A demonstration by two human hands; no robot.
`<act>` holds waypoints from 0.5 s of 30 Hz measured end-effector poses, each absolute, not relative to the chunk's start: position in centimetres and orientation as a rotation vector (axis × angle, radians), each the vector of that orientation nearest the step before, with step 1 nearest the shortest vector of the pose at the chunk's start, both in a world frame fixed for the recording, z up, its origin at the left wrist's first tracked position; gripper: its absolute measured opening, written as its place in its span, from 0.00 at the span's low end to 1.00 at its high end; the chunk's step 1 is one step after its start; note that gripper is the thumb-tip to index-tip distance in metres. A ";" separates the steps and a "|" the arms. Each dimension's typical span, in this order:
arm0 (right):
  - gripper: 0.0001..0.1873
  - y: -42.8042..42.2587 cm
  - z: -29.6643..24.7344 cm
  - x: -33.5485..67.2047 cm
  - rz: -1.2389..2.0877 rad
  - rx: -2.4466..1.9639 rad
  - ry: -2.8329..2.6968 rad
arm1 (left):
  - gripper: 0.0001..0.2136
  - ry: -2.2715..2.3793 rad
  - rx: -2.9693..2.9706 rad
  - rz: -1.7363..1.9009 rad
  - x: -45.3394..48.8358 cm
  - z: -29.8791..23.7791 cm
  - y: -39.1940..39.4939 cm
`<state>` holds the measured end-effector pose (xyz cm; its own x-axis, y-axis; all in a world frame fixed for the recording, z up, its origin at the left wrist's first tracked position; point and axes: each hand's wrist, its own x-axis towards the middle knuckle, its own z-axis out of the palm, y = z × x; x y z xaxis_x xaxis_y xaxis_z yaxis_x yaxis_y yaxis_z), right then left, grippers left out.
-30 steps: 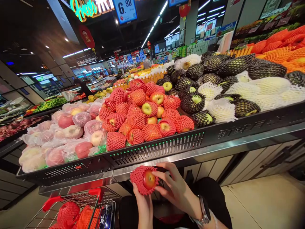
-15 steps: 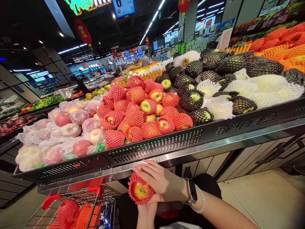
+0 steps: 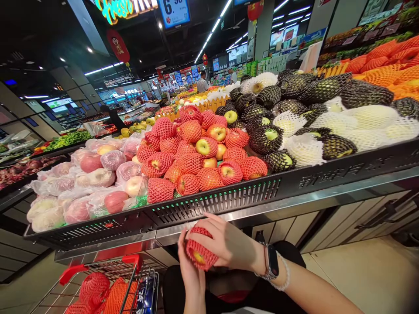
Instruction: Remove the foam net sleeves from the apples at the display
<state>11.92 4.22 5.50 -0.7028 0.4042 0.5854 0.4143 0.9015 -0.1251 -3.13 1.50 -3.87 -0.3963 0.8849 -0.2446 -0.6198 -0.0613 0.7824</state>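
Observation:
Close to my lap, I have an apple [image 3: 198,256] in a red foam net between my two hands. My right hand [image 3: 225,244], with a dark watch and a beaded bracelet at the wrist, wraps over its top and right side. Against its left side rests my left hand [image 3: 190,270], fingers pointing up and curved around the fruit. The apple's yellowish end shows through the net opening, tilted downward. Just beyond my hands, a pile of red-netted apples [image 3: 190,161] lies in a black slatted display tray [image 3: 216,203].
A shopping cart [image 3: 70,274] at lower left holds netted fruit [image 3: 94,288] and a dark blue package [image 3: 145,294]. Plastic-wrapped fruit [image 3: 90,163] fills the tray's left side. Black-netted fruit [image 3: 265,137] and white-netted fruit [image 3: 369,120] lie to the right. A metal ledge [image 3: 294,205] runs below.
The apple has turned in my hands, its open end now facing lower. My left hand has shifted from beneath it to its left side. My right hand stays over it.

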 end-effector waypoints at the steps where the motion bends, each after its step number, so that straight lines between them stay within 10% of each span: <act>1: 0.27 4.3 5.4 11.9 -0.046 -0.653 -2.443 | 0.25 1.030 0.340 1.746 -3.0 -3.0 1.4; 9: 0.27 3.9 0.5 8.3 -0.276 -0.890 -2.257 | 0.21 0.913 0.082 1.645 -0.7 -2.4 0.5; 15: 0.46 3.4 2.7 11.8 0.395 -0.920 -2.288 | 0.26 0.735 -0.083 1.514 -2.0 -1.8 1.3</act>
<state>11.84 3.38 2.73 -0.5557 0.7022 0.4451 0.5123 0.7109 -0.4818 -2.04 1.34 -1.80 -0.1110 0.8690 -0.4822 -0.9166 0.0980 0.3877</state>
